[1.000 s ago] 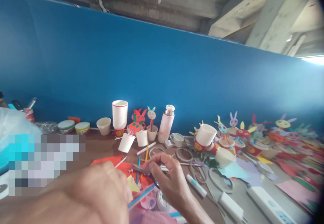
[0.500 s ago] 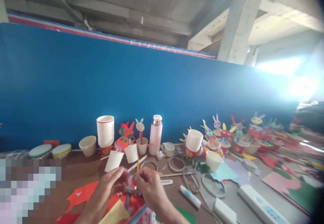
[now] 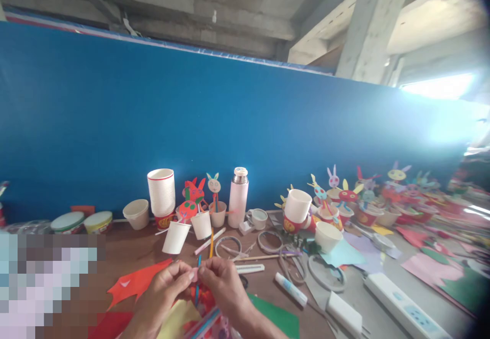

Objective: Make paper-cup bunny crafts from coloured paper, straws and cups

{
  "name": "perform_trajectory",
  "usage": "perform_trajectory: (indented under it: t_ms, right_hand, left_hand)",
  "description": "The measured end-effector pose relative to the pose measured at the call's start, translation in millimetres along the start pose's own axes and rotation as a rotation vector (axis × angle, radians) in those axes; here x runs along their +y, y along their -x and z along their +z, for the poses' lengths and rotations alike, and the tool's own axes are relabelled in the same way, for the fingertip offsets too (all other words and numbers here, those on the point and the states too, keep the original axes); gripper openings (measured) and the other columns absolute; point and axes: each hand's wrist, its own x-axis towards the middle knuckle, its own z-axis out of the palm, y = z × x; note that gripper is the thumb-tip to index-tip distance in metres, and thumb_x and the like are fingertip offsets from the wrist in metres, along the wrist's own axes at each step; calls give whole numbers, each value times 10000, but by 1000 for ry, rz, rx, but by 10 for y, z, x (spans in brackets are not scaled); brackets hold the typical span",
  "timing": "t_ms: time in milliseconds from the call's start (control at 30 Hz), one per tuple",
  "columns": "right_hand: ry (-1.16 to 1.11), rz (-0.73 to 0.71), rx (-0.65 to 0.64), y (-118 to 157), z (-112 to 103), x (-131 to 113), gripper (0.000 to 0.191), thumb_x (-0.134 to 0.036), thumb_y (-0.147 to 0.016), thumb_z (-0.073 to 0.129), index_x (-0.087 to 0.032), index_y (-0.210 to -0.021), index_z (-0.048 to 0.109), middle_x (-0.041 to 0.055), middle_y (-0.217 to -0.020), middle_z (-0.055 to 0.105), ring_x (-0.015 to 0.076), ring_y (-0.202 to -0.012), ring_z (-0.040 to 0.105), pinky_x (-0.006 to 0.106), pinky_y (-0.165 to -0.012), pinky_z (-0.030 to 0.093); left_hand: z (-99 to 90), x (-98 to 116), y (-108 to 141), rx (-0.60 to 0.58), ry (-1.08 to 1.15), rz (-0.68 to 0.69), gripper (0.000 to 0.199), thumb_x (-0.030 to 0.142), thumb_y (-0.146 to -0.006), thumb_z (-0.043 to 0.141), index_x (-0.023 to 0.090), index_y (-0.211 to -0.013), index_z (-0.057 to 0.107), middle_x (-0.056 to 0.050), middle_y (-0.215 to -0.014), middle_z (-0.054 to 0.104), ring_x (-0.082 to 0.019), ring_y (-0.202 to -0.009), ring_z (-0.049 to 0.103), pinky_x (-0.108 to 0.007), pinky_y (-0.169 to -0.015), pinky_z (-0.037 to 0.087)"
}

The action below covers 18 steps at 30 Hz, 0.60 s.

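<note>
A small pink paper piece (image 3: pixel 195 274) is pinched between the fingertips of my left hand (image 3: pixel 165 289) and my right hand (image 3: pixel 225 287). Both hands are closed and nearly touch over the low middle of the table. Just behind the fingertips a blue stick (image 3: pixel 199 261) and an orange pencil (image 3: pixel 212 243) point upward in view. Red paper scraps lie below the hands, partly hidden by them. Yellow paper (image 3: pixel 178 319) lies between my forearms, and green paper (image 3: pixel 276 316) is beside my right forearm.
Tilted white cups (image 3: pixel 176 238), a cup stack (image 3: pixel 161 193) and a pink thermos (image 3: pixel 238 201) stand behind. Tape rings (image 3: pixel 327 273), a glue stick (image 3: pixel 291 289), a white power strip (image 3: pixel 400 308) and paper rabbits in cups (image 3: pixel 347 196) are on the right.
My hands have come closer together, and the pink piece now shows clearly between their fingertips. The dark tool that was under them no longer shows there. The camera view has shifted slightly.
</note>
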Motion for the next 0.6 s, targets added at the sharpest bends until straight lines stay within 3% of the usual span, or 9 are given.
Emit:
perform_trajectory:
  t_ms: [167,333,433,600]
  right_hand:
    - [-108,-8,-38,-23,5,88,304,-379,-774,528,-111,-660,617,1,-569,539,86,-486,457,196,-494,350]
    - [0,103,-81,50,125,102,138,-249,-705,575,-127,-651,609,-30,-523,503,66,-440,402,180,-443,304]
    - [-23,139,-53,92,205,71,151,-256,-664,603,-137,-581,564,-34,-483,493,75,-448,424,188,-456,322]
    - [-218,254,-84,100,219,17,331,-438,-574,693,-153,-583,525,-44,-462,498,62,-416,409,192,-447,314]
  left_hand:
    - [-153,-112,13,11,1,-6,333,454,-564,756,155,-585,613,45,-494,528,-83,-487,449,-199,-520,385]
    - [-272,-197,105,120,-76,15,355,494,-583,727,180,-526,572,55,-454,468,-91,-468,406,-190,-463,330]
    - [-238,-177,160,76,-92,31,351,484,-603,723,175,-508,586,42,-497,497,-98,-500,434,-196,-499,367]
    - [-265,-231,148,7,62,-41,327,476,-598,741,155,-600,682,7,-565,590,-107,-521,479,-209,-522,412]
